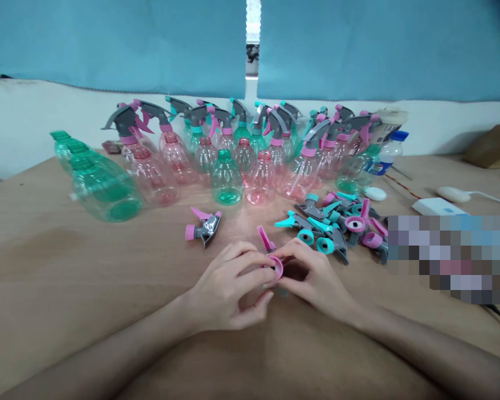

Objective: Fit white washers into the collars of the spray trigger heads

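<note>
Between my two hands is a pink and grey trigger spray head [278,269], its round collar facing up and its pink trigger pointing away from me. My right hand [319,280] grips it from the right with thumb and fingers. From the left, my left hand [233,286] has its fingertips on the collar's opening; its thumb sits lower, and part of the spray head is hidden by the fingers. Another pink and grey spray head [206,228] lies on the table beyond my left hand. Past my right hand is a pile of loose spray heads [333,225] in teal, pink and grey.
Open-topped bottles stand in front, including a green bottle [227,178] and a pink bottle [261,180]. Behind them are several bottles with sprayers [277,133]. At right are a white box [437,206], a cable, a cardboard box [494,145] and a blurred-out patch.
</note>
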A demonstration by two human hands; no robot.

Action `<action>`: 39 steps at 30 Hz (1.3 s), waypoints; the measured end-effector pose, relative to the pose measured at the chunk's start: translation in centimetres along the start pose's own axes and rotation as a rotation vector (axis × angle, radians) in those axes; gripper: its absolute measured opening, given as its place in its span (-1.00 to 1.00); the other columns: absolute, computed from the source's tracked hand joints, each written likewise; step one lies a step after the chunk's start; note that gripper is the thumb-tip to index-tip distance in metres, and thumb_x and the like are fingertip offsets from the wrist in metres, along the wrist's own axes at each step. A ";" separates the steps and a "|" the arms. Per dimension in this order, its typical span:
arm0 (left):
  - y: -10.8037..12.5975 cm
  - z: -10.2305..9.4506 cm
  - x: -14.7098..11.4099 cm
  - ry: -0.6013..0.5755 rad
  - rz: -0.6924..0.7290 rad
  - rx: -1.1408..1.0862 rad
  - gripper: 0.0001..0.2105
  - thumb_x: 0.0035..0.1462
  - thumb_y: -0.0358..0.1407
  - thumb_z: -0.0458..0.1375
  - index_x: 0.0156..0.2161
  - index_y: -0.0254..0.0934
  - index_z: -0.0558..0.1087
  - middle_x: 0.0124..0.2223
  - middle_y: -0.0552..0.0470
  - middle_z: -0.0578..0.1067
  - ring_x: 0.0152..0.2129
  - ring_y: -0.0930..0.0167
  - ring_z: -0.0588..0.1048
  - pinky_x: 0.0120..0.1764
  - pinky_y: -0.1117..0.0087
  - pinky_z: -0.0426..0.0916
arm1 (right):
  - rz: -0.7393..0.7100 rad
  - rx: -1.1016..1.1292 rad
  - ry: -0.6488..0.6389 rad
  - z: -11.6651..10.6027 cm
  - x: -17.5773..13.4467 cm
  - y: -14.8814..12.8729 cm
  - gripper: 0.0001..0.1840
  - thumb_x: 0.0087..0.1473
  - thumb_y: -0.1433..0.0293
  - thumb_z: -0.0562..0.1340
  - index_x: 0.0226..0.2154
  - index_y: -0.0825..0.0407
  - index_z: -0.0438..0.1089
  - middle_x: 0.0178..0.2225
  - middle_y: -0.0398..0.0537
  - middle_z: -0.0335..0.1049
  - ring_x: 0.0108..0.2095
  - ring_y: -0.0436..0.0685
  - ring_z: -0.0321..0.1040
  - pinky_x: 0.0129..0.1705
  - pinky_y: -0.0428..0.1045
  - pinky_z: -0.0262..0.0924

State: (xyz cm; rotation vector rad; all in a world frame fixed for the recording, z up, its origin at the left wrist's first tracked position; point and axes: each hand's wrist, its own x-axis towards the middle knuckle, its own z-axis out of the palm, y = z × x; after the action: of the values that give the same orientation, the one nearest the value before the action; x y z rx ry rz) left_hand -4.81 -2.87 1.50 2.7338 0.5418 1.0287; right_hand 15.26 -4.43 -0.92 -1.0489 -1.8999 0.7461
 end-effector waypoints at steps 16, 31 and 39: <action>0.5 -0.5 0.7 0.065 0.013 0.049 -0.79 0.00 -0.48 0.10 -0.20 -0.32 0.41 -0.26 -0.07 0.52 -0.36 0.36 0.37 -0.30 0.31 0.40 | 0.014 0.077 0.017 0.0 -0.5 -0.1 -0.79 0.03 0.40 0.30 -0.21 -0.05 0.40 -0.30 -0.10 0.30 -0.32 0.05 0.34 -0.36 -0.05 0.32; 0.8 0.1 0.3 -0.020 -0.038 0.007 -0.76 0.03 -0.41 0.15 -0.14 -0.31 0.37 -0.13 -0.08 0.48 -0.25 0.33 0.36 -0.19 0.28 0.38 | -0.092 -0.038 0.044 -0.1 -0.1 0.0 -0.84 0.04 0.41 0.27 -0.25 0.02 0.38 -0.37 -0.10 0.34 -0.37 0.05 0.30 -0.42 -0.07 0.27; 1.0 0.1 0.4 -0.094 -0.003 0.004 -0.89 0.05 -0.42 0.10 -0.26 -0.33 0.37 -0.22 -0.07 0.46 -0.33 0.36 0.33 -0.27 0.33 0.36 | -0.197 -0.154 -0.004 0.0 -0.2 -0.1 -0.88 0.09 0.35 0.25 -0.29 0.04 0.37 -0.41 -0.08 0.40 -0.36 0.09 0.29 -0.37 -0.02 0.26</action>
State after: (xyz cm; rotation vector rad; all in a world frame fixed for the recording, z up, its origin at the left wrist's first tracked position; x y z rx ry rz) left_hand -4.19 -3.60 2.00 2.7671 0.5326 0.8934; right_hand 15.30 -4.62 -0.94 -0.9357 -2.0543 0.4965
